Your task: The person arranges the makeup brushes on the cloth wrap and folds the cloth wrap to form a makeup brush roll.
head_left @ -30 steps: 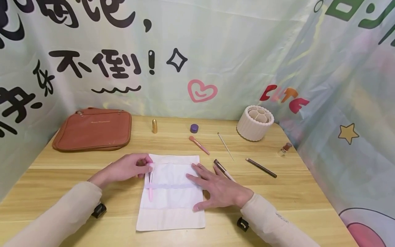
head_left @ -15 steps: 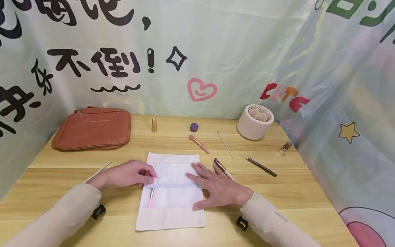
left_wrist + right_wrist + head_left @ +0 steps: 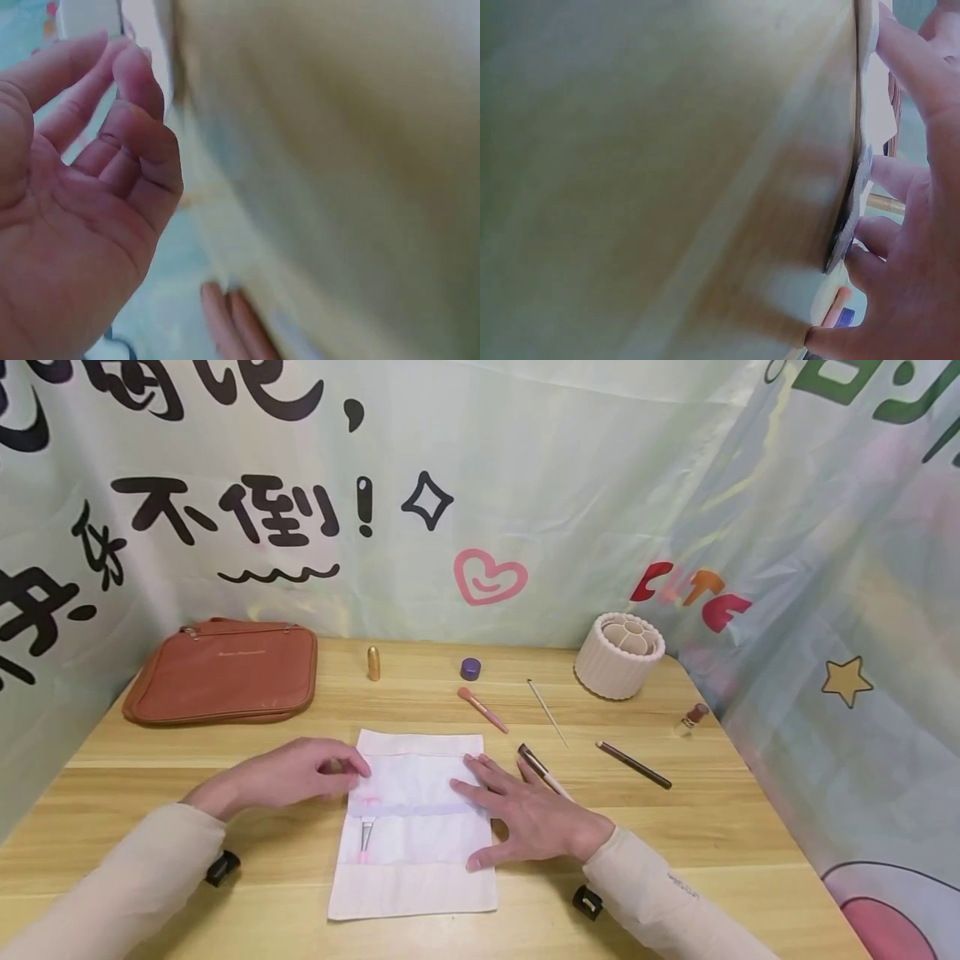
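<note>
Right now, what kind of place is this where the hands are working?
Probably a small makeup or craft corner set up for filming: a light wooden table walled in by pale printed cloth banners, with a pink makeup brush, a white ribbed brush holder and a flat brown leather case laid out.

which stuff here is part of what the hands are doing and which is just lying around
In use: white brush roll, pink tool tucked under its band, left hand, right hand.

Lying about: brown case, gold tube, purple jar, pink brush, ribbed holder, brown pencil.
</note>
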The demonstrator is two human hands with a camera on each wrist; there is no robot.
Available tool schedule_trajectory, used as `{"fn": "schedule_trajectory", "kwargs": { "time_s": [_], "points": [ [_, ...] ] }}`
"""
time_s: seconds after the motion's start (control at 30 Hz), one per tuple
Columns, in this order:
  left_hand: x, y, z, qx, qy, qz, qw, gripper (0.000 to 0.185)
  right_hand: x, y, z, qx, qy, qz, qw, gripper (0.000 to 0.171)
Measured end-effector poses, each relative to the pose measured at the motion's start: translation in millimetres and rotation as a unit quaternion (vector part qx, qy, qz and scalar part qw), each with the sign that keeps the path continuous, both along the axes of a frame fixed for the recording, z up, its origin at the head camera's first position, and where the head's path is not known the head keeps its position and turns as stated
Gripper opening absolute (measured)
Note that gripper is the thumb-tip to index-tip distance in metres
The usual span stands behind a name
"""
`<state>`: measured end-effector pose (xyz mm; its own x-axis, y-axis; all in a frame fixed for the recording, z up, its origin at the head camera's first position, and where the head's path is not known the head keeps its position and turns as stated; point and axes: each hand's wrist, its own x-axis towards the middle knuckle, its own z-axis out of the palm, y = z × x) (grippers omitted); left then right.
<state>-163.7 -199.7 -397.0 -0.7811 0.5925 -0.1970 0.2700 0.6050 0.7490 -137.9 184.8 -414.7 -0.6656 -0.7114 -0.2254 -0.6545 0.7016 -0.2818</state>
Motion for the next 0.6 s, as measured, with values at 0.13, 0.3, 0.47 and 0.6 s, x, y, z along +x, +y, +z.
{"fn": "schedule_trajectory", "kwargs": {
  "time_s": [0.13, 0.3, 0.47, 0.6],
  "points": [
    [-3.6, -35.0, 6.9, -0.049, 0.051, 0.052, 0.9961, 0.021, 0.3, -2.2, -0.1, -0.003, -0.002, 0.004, 1.0, 0.102],
    [-1.9, -88.8, 5.4, -0.106, 0.092, 0.107, 0.9843, 0.017, 0.1, -3.0, 0.3, -0.002, -0.006, 0.003, 1.0, 0.102],
    [5.8, -122.2, -1.6, -0.136, 0.098, 0.13, 0.9772, 0.015, -0.8, -2.7, 1.3, 0.001, -0.011, -0.001, 1.0, 0.103],
    [10.9, -128.2, -8.6, -0.157, 0.081, 0.13, 0.9756, 0.022, -1.1, -2.8, 1.4, -0.002, -0.014, -0.002, 1.0, 0.103]
  ]
}}
